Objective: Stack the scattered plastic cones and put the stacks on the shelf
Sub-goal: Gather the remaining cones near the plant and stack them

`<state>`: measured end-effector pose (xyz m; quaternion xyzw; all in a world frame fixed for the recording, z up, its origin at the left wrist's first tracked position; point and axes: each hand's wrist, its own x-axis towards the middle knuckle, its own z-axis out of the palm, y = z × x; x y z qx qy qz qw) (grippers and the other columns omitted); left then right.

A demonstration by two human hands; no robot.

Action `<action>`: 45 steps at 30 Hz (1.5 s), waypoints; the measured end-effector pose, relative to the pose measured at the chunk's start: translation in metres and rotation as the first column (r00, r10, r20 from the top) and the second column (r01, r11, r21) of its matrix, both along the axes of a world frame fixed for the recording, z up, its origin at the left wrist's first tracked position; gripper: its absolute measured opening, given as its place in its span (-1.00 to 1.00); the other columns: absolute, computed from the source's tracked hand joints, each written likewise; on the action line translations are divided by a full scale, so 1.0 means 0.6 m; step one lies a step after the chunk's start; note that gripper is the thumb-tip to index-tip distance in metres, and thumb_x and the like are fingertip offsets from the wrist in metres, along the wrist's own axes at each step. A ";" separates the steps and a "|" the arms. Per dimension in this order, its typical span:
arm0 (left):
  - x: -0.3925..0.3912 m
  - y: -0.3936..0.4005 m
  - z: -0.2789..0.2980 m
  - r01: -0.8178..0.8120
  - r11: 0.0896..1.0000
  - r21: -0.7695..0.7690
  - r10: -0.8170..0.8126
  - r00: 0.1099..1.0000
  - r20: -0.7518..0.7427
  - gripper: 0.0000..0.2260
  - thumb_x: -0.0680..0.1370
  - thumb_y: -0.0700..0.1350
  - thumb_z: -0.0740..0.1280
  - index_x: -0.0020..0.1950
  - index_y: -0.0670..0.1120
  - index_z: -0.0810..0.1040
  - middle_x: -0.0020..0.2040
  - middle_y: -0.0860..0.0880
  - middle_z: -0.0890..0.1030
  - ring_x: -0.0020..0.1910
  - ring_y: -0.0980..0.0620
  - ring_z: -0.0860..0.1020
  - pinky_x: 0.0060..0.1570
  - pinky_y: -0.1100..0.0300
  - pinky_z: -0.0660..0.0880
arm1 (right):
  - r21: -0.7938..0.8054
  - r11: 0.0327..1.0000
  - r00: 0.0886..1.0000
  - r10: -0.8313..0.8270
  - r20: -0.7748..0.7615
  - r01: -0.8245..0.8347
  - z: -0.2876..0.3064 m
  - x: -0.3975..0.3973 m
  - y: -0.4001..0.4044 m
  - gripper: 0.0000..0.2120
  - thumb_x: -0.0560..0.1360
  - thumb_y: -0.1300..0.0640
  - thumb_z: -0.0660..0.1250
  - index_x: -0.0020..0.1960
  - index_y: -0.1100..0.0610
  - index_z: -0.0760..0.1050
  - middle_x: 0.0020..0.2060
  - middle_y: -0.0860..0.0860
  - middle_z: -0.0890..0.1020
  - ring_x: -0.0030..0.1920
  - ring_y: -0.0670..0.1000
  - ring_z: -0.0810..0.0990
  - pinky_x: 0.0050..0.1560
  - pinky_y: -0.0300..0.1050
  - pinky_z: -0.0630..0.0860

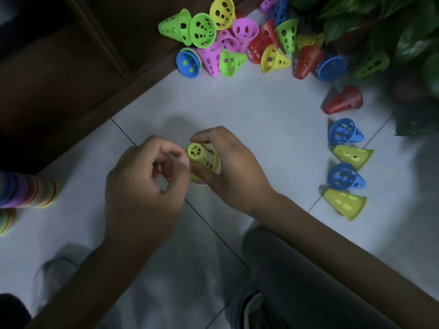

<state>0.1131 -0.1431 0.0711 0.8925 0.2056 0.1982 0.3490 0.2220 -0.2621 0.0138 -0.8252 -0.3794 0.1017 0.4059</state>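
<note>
The right hand [228, 162] grips a yellow cone [202, 155] over the floor [273, 110]; the left hand [142, 181] curls beside it, holding nothing visible. Many cones [225, 36] remain scattered; a finished stack [26, 191] lies at the left edge.

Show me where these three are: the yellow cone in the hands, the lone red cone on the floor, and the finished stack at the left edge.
Yellow cone [202, 156]: head view, on its perforated side wall.
Red cone [344, 100]: head view, on its side wall.
Stack [31, 193]: head view, on the coloured rims.
</note>
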 end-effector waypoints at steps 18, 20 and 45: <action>0.035 -0.147 -0.037 0.303 0.945 -0.125 -0.319 0.938 -0.133 -0.95 0.53 -0.01 0.34 -0.02 0.08 0.56 -0.25 0.15 0.49 -0.13 0.18 0.46 -0.16 0.28 0.36 | -0.031 0.860 0.850 -0.508 -0.138 0.509 -0.063 -0.037 -0.242 -0.79 0.58 0.12 0.39 0.21 0.04 0.54 0.13 -0.15 0.59 0.19 -0.19 0.53 0.21 -0.20 0.49; 0.051 -0.159 -0.051 0.346 0.928 -0.142 -0.366 0.917 -0.157 -0.94 0.53 0.00 0.32 -0.02 0.10 0.55 -0.25 0.17 0.49 -0.13 0.19 0.46 -0.19 0.32 0.35 | -0.047 0.840 0.834 -0.542 -0.102 0.541 -0.066 -0.032 -0.265 -0.79 0.58 0.12 0.39 0.22 0.04 0.54 0.13 -0.13 0.59 0.19 -0.17 0.53 0.22 -0.20 0.48; 0.247 -0.427 -0.318 0.266 0.698 -0.665 -0.637 0.654 -0.407 -0.52 0.41 0.07 0.49 0.24 -0.12 0.53 0.12 -0.12 0.60 0.06 -0.10 0.62 0.09 -0.02 0.59 | -0.240 0.418 0.335 -0.886 -0.322 0.876 -0.213 0.106 -0.472 -0.54 0.61 -0.21 0.09 0.33 0.03 0.50 0.17 0.00 0.59 0.27 0.07 0.50 0.33 0.06 0.46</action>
